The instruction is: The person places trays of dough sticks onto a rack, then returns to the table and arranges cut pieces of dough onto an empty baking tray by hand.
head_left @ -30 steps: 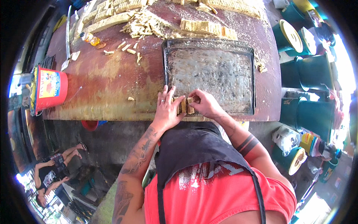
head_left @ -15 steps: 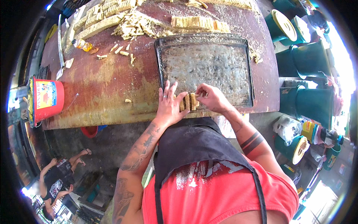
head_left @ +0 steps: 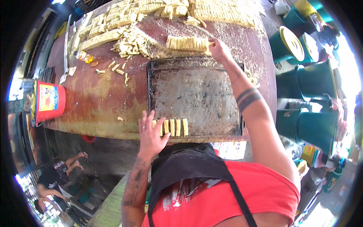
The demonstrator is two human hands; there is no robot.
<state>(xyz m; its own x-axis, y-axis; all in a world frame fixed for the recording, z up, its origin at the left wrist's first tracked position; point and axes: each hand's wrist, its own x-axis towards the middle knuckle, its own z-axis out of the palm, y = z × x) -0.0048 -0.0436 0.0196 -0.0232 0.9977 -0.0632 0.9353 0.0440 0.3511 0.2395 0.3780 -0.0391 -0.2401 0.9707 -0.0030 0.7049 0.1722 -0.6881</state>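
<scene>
A worn dark metal baking tray [head_left: 196, 94] lies at the near side of the table. Several pale yellow bread-like strips [head_left: 178, 127] stand side by side along its near edge, with small gaps between them. My left hand [head_left: 151, 132] rests at the tray's near left corner, fingers spread, touching the leftmost strips and partly hiding them. My right arm reaches across the tray. Beyond its far edge, my right hand [head_left: 220, 51] is closed at the right end of a row of sliced strips [head_left: 187, 43], its fingers pinching the end strip.
Longer rows of cut strips [head_left: 223, 15] and a heap of offcuts [head_left: 130, 41] cover the table's far side, amid crumbs. Left stand a red bucket [head_left: 51, 101], a bottle of yellow liquid [head_left: 84, 56] and a long blade [head_left: 67, 41]. Green bins [head_left: 317, 83] line the right; a person [head_left: 56, 178] sits lower left.
My right hand has moved from the tray's near edge to the sliced row beyond it. My left hand stays by the strips, now in a spaced line. The view has shifted.
</scene>
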